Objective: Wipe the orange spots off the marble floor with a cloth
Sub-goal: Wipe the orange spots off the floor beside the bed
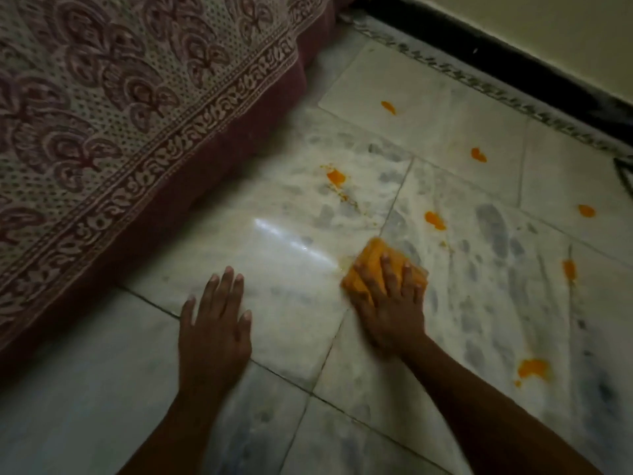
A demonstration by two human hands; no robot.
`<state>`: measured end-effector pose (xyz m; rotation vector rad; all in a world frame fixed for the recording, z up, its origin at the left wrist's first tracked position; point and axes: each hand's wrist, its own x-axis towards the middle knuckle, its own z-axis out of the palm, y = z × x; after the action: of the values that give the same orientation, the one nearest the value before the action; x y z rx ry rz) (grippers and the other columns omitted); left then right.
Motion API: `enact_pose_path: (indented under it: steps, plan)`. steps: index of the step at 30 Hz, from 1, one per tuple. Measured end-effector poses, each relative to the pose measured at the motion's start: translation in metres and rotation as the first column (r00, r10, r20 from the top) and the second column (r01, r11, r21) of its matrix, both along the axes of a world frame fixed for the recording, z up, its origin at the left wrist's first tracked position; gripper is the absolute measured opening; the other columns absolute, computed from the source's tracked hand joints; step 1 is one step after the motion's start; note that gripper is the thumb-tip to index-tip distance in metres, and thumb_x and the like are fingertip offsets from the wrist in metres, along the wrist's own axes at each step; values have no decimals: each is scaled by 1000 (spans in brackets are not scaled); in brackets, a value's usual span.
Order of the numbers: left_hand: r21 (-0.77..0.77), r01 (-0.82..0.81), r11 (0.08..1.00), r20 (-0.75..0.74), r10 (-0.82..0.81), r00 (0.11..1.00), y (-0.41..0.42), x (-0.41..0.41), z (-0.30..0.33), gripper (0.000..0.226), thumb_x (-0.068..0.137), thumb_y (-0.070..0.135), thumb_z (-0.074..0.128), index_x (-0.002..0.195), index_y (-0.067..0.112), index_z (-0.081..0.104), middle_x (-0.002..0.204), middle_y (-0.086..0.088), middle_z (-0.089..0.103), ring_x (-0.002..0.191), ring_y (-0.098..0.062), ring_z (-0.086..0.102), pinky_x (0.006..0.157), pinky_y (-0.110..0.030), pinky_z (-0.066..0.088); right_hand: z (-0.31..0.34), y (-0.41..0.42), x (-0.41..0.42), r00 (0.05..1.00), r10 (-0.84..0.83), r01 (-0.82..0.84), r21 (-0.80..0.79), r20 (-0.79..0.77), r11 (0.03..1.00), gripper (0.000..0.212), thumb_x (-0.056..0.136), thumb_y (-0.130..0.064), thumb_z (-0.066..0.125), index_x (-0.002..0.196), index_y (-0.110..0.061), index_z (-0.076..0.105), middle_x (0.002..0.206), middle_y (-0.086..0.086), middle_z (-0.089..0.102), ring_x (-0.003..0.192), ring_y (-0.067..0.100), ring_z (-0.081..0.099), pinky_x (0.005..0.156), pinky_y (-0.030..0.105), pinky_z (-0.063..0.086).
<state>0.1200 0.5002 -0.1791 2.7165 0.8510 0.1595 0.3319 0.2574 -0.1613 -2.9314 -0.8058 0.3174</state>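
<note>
My right hand [390, 299] presses an orange-stained cloth [371, 260] flat on the marble floor [291, 255], fingers spread over it. A faint orange smear shows just left of the cloth. My left hand [214, 323] rests flat on the floor with fingers apart, holding nothing. Several orange spots lie beyond and to the right of the cloth: one [435, 220] close ahead, one with crumbs [336, 177] farther left, others [388, 107], [478, 155], [586, 210], a streak [568, 269] and a larger blot [532, 368] at the right.
A bed with a patterned maroon-and-cream cover [113, 108] hangs down to the floor along the left. A black skirting [513, 56] and cream wall [548, 18] run along the far right. A patterned inlay border [479, 80] edges the floor.
</note>
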Motion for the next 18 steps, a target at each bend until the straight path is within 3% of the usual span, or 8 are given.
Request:
enact_pose_path:
  steps: [2,3,7,9,11,13,15,18]
  plan:
    - [4,5,1000,2,-5,1000,-2,1,-2,66,99,40,36,162,23,27,172,4,18,157,-18,23,124,-51,22,-4,57,3,980,-196,197,29,-29,980,66,96,-77,19,158,-60,4,175,-3,-10,158,44,-14,122,71,-2]
    - [15,1,1000,4,-1,1000,-2,3,-3,66,99,39,36,162,23,28,172,3,19,157,-18,24,124,-51,22,-7,77,-5,982,-190,191,63,-11,980,66,97,-74,22,159,-57,10,176,-1,-6,158,45,-12,120,71,-2]
    - [29,9,1000,-41,-7,999,-3,1,0,67,98,39,36,162,23,28,172,3,18,157,-19,24,123,-51,22,-14,37,-78,975,143,-165,120,173,979,59,100,-71,32,156,-54,32,174,-2,17,160,42,10,122,68,16]
    - [34,1,999,-57,1,998,-3,0,2,66,99,40,35,162,22,29,172,4,18,157,-19,25,123,-51,24,-13,-2,-85,978,119,-140,119,171,983,59,97,-73,36,154,-58,33,174,-3,17,159,40,14,122,65,20]
    - [26,1,1000,-39,0,999,-5,1,5,64,99,39,34,161,21,32,171,3,22,155,-19,27,122,-51,25,-12,0,-55,980,-111,89,134,165,987,59,94,-73,37,151,-59,38,174,0,16,159,43,12,122,65,13]
    - [56,6,998,-27,-4,1000,-2,2,-3,63,98,39,35,159,21,36,169,1,28,154,-21,30,121,-51,27,-18,50,-18,894,-435,404,227,109,886,57,95,-74,38,150,-59,41,175,3,15,158,47,8,120,69,5]
    - [69,13,998,7,-14,1000,1,4,-7,63,98,39,37,159,22,35,169,0,27,154,-22,29,120,-52,28,-18,110,7,837,-548,527,255,14,811,56,98,-72,37,151,-57,39,175,5,13,157,50,5,119,72,4]
    - [68,20,997,22,-21,1000,-1,3,-14,65,99,42,37,162,28,24,173,2,13,159,-21,15,123,-49,22,-39,130,-13,942,-263,191,310,210,931,55,94,-67,41,147,-54,49,171,5,28,156,48,16,119,68,13]
